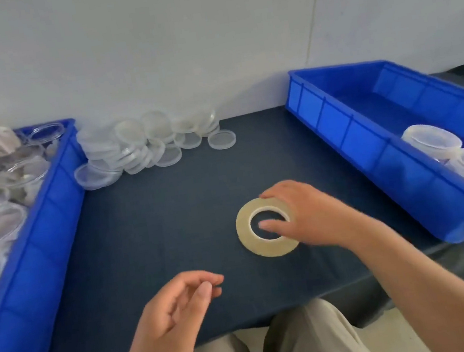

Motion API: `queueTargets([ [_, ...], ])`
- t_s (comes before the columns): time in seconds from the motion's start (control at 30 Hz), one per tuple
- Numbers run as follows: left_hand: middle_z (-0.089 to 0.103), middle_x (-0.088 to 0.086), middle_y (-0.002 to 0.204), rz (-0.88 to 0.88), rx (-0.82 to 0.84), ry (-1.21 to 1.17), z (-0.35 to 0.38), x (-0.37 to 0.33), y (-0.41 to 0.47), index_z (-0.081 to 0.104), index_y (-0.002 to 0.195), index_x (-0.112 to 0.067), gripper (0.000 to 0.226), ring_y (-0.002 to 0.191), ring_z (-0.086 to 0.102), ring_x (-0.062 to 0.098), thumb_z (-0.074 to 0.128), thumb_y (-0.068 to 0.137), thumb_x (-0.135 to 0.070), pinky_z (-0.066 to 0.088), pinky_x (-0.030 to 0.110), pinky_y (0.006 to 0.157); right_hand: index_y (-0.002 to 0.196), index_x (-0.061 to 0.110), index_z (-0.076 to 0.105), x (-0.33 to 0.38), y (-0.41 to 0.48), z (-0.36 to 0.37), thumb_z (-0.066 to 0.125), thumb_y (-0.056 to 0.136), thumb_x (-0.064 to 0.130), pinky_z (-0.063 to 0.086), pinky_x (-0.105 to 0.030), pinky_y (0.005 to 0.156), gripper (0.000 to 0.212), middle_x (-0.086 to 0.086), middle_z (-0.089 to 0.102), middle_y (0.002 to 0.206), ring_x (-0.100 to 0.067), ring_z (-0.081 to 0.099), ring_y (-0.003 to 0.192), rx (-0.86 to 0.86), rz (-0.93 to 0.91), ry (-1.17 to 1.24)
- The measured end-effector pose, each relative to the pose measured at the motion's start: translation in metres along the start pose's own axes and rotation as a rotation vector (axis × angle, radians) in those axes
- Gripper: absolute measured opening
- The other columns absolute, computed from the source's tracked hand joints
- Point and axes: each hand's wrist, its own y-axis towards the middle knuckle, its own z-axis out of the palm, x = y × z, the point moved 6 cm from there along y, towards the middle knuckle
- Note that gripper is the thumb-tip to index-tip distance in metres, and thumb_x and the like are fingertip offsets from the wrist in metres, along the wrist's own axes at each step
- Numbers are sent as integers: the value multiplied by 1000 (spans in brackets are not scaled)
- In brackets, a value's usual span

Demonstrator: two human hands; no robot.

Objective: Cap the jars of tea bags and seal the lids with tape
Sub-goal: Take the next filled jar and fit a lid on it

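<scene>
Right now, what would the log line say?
right hand: grips tape roll on table | left hand: empty | lids: piled loose | capped jars: in right bin

A plain pale grey wall (175, 34) fills the upper half, evenly lit, with no hard shadows. A thin seam (313, 12) runs down it at the right. Below, the wall meets the tabletop (264, 141), which is covered by a dark navy cloth (133, 249) that drapes over the near edge.
</scene>
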Motion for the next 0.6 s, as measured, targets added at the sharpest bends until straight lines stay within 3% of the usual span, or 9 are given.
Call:
queueTargets([
  [0.1,81,-12,99,95,-132,183,-26,-14,-12,79,102,-43,16,96,77,5,65,101,-51,59,26,85,149,37,47,6,7,58,63,86,79,23,-42,129,77,12,40,160,-18,33,152,50,61,-90],
  [0.17,79,-19,96,227,-350,382,-73,-28,-23,77,100,-42,20,88,75,-2,62,96,-54,54,10,76,136,35,55,10,7,74,61,87,78,17,-44,130,65,11,47,148,-21,38,146,-81,57,-142],
  [0.2,78,-21,97,264,-496,465,-112,-30,-27,77,101,-41,25,87,74,-4,59,98,-59,52,9,75,129,34,59,12,7,78,61,88,77,20,-44,128,59,10,52,140,-21,44,139,-170,41,-161],
  [0.27,78,-17,103,198,-733,565,-200,-33,-26,75,116,-39,38,92,74,2,55,102,-68,59,25,82,117,29,67,15,4,83,64,89,71,29,-45,123,51,8,61,126,-22,53,127,-323,-18,-187],
  [0.37,76,-2,118,22,-863,616,-312,-37,5,70,126,-40,43,104,74,28,55,100,-70,59,55,96,111,25,75,19,1,87,64,91,65,43,-47,114,46,8,66,121,-23,57,125,-427,-77,-172],
  [0.43,70,10,133,-185,-667,893,-348,-33,40,68,130,-36,41,116,69,39,59,98,-59,52,57,106,108,25,77,20,-1,87,59,92,64,51,-48,106,47,9,67,123,-23,57,127,-428,-68,-141],
  [0.5,67,15,137,-457,-264,1155,-344,-8,61,66,132,-22,50,122,65,36,52,100,-57,48,50,108,104,24,79,21,-1,88,58,92,62,55,-48,99,45,9,68,122,-20,57,125,-421,-65,-117],
  [0.53,68,12,134,-548,-111,1199,-337,5,62,65,131,-22,49,118,65,30,50,99,-57,48,48,107,102,23,80,21,-1,87,61,92,58,56,-48,98,41,9,68,121,-19,56,123,-426,-71,-103],
  [0.6,68,2,132,-578,-50,1124,-321,14,59,64,131,-29,34,109,66,23,62,102,-46,51,44,101,100,21,80,23,-3,86,73,90,46,54,-47,95,27,7,68,116,-17,54,119,-442,-80,-83],
])
